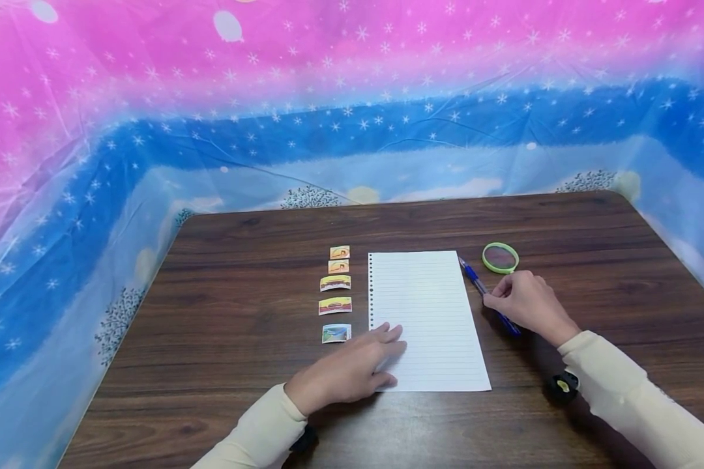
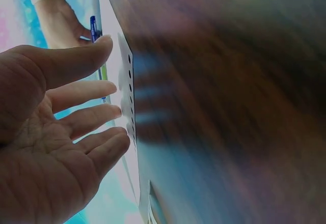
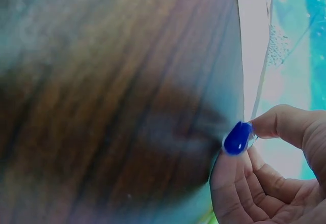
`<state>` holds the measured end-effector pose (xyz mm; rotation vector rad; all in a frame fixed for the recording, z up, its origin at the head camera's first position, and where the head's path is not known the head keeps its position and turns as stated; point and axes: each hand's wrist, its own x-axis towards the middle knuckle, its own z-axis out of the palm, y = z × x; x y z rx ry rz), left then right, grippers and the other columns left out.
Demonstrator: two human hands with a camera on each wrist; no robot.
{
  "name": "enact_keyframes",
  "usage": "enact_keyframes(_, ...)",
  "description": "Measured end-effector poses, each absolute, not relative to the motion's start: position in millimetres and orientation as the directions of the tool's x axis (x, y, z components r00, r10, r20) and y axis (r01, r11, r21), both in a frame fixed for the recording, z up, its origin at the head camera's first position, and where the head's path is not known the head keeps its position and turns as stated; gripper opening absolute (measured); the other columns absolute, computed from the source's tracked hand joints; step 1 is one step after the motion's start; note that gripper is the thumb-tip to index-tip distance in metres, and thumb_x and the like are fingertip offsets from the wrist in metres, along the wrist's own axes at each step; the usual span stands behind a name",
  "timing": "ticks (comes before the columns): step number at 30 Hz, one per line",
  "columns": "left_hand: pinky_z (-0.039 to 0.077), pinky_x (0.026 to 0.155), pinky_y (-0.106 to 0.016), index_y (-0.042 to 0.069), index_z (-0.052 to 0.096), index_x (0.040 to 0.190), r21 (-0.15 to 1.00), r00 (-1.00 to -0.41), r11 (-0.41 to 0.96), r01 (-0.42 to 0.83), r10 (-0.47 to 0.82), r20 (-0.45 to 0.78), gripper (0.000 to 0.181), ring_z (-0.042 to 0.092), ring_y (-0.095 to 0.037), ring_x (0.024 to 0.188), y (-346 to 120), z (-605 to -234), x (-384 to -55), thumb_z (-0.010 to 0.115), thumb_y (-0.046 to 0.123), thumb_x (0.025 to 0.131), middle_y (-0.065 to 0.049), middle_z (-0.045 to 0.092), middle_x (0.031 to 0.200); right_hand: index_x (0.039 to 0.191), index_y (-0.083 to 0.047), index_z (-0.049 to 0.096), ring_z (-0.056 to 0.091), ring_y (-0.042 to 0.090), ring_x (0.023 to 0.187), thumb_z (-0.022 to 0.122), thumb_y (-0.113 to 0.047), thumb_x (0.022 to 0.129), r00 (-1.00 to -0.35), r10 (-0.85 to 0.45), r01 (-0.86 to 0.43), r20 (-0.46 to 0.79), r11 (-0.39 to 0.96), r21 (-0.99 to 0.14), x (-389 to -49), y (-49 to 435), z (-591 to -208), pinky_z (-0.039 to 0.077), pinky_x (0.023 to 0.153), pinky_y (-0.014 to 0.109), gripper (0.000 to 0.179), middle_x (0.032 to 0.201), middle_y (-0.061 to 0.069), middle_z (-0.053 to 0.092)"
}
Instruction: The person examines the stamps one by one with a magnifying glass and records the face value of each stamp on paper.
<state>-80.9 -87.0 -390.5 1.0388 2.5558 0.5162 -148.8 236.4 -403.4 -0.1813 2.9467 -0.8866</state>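
We note the right hand (image 1: 529, 299) pinching a blue pen (image 1: 472, 277) between thumb and fingers; pen aslant, just right of the lined sheet (image 1: 425, 306), far end by the sheet's far right corner. Left hand (image 1: 349, 366): fingers spread over the sheet's near left corner. Toward the surface's (image 1: 240, 293) far right corner, beyond the pinching hand: green-rimmed magnifying glass (image 1: 500, 258). Toward the surface's left edge, we count five small picture cards (image 1: 335, 305) in a column.
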Motion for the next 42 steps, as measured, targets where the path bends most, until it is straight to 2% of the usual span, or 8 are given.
enact_keyframes(8, 0.028, 0.119, -0.043, 0.001, 0.053, 0.145, 0.420, -0.661, 0.661, 0.621, 0.730, -0.171, 0.056, 0.032, -0.035, 0.148, -85, -392, -80, 0.072, 0.020, 0.095, -0.018, 0.039, 0.157, 0.088, 0.000, 0.074, 0.057, 0.016, 0.063, 0.070, -0.017, 0.092, -0.989, -0.148, -0.109, -0.019, 0.804, -0.584, -151, 242, -399, 0.047, 0.059, 0.032, 0.018, 0.076, 0.003, 0.069)
enact_keyframes(16, 0.030, 0.119, -0.042, 0.001, 0.055, 0.143, 0.386, -0.649, 0.651, 0.653, 0.744, -0.157, 0.054, 0.035, -0.035, 0.146, -84, -394, -82, 0.072, 0.019, 0.095, -0.020, 0.042, 0.155, 0.100, 0.004, 0.067, 0.062, 0.018, 0.065, 0.065, -0.014, 0.097, -0.987, -0.145, -0.056, -0.072, 0.725, -0.686, -151, 245, -396, 0.049, 0.053, 0.031, 0.019, 0.082, 0.009, 0.067)
enact_keyframes(25, 0.030, 0.119, -0.040, 0.002, 0.056, 0.143, 0.414, -0.650, 0.649, 0.638, 0.742, -0.163, 0.055, 0.034, -0.032, 0.147, -84, -393, -83, 0.073, 0.019, 0.094, -0.019, 0.040, 0.156, 0.107, 0.007, 0.066, 0.064, 0.025, 0.071, 0.067, -0.016, 0.099, -0.990, -0.142, -0.079, -0.011, 0.616, -0.784, -151, 249, -395, 0.057, 0.063, 0.033, 0.024, 0.091, 0.017, 0.066)
enact_keyframes(36, 0.030, 0.119, -0.039, 0.004, 0.055, 0.145, 0.433, -0.655, 0.660, 0.614, 0.732, -0.187, 0.056, 0.034, -0.029, 0.148, -83, -392, -85, 0.073, 0.020, 0.095, -0.016, 0.040, 0.157, 0.112, 0.003, 0.068, 0.067, 0.020, 0.076, 0.070, -0.026, 0.098, -0.992, -0.126, -0.046, -0.021, 0.502, -0.864, -152, 250, -391, 0.059, 0.072, 0.031, 0.032, 0.097, 0.024, 0.068)
enact_keyframes(42, 0.031, 0.119, -0.040, 0.005, 0.055, 0.145, 0.437, -0.665, 0.671, 0.598, 0.721, -0.197, 0.057, 0.034, -0.029, 0.148, -82, -392, -85, 0.074, 0.021, 0.094, -0.015, 0.040, 0.157, 0.115, 0.006, 0.070, 0.071, 0.020, 0.077, 0.074, -0.027, 0.095, -0.996, -0.093, -0.048, 0.011, 0.403, -0.914, -154, 252, -390, 0.060, 0.074, 0.030, 0.038, 0.100, 0.016, 0.073)
